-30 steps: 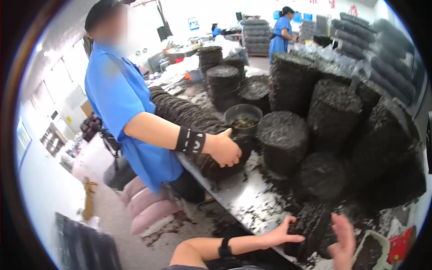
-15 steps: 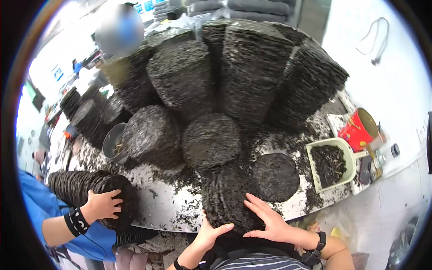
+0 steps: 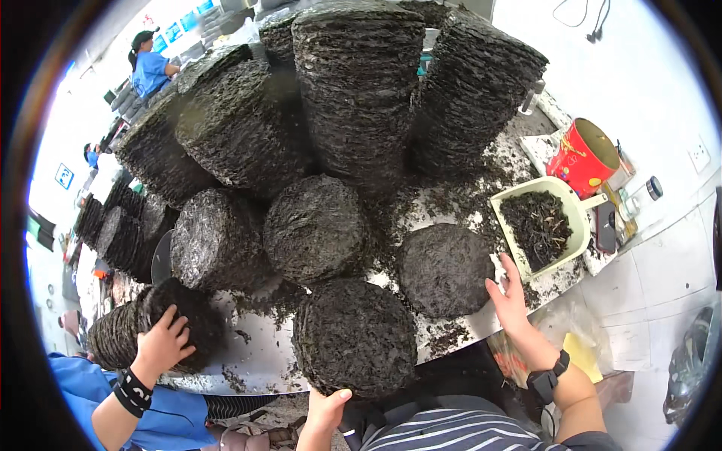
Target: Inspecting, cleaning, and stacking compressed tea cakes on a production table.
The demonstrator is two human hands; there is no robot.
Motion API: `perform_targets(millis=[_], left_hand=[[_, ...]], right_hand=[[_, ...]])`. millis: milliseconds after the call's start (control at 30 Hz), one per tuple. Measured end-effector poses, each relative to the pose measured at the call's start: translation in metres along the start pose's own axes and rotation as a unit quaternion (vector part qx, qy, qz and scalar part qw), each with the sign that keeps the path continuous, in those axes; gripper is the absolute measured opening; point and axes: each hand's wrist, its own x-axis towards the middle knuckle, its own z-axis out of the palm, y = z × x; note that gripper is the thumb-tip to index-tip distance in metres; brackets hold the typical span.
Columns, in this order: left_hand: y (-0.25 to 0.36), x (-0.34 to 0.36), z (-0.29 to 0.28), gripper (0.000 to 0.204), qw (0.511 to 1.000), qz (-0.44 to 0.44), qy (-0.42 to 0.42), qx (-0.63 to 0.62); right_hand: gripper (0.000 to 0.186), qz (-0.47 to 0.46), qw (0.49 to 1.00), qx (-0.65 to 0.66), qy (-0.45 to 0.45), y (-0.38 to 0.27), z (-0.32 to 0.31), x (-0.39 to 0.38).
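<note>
A round stack of dark dried seaweed sheets (image 3: 355, 337) stands at the table's near edge, its top face turned up. My left hand (image 3: 328, 410) grips its near rim; the thumb shows and the other fingers are mostly hidden against the stack. To the right, my right hand (image 3: 513, 302) is open with fingers apart and holds nothing. It is beside the right edge of a low, flat pile of round seaweed sheets (image 3: 447, 270), close to the dustpan.
Tall seaweed stacks (image 3: 357, 98) crowd the back, with two shorter ones in front. At right are a pale green dustpan (image 3: 583, 233) of dark scraps and a red bucket (image 3: 575, 161). At left, a co-worker's hand (image 3: 163, 342) rests on a stack lying sideways. Crumbs litter the white table (image 3: 259, 357).
My right hand has left the near stack and moved right, beside the flat pile. The near stack's top face has tilted up toward me. The view has shifted.
</note>
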Motion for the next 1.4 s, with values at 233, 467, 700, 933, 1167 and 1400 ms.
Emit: perform_targets(millis=[233, 467, 700, 933, 1167, 1400], left_hand=[[0.002, -0.006, -0.01, 0.086, 1.0, 0.017, 0.004, -0.014], [-0.008, 0.002, -0.001, 0.077, 1.0, 0.012, -0.022, -0.02], [-0.015, 0.007, 0.011, 0.076, 0.999, 0.025, -0.021, 0.013], [-0.014, 0.01, -0.002, 0.071, 0.999, 0.006, 0.001, -0.041], [-0.013, 0.011, -0.004, 0.074, 0.999, -0.003, -0.009, -0.052], [-0.004, 0.008, 0.021, 0.078, 0.999, 0.006, -0.009, 0.048]], right_hand=[[0.04, -0.236, 0.834, -0.479, -0.137, -0.004, 0.014, -0.012], [0.081, -0.288, 0.82, -0.243, -0.43, -0.074, 0.061, -0.049], [0.077, -0.288, 0.824, -0.233, -0.43, -0.06, 0.07, -0.061], [0.039, -0.248, 0.928, -0.117, -0.252, -0.075, 0.041, -0.048], [0.047, -0.075, 0.993, -0.058, 0.077, 0.005, -0.009, 0.015], [0.092, -0.233, 0.832, -0.243, -0.441, -0.082, 0.059, -0.04]])
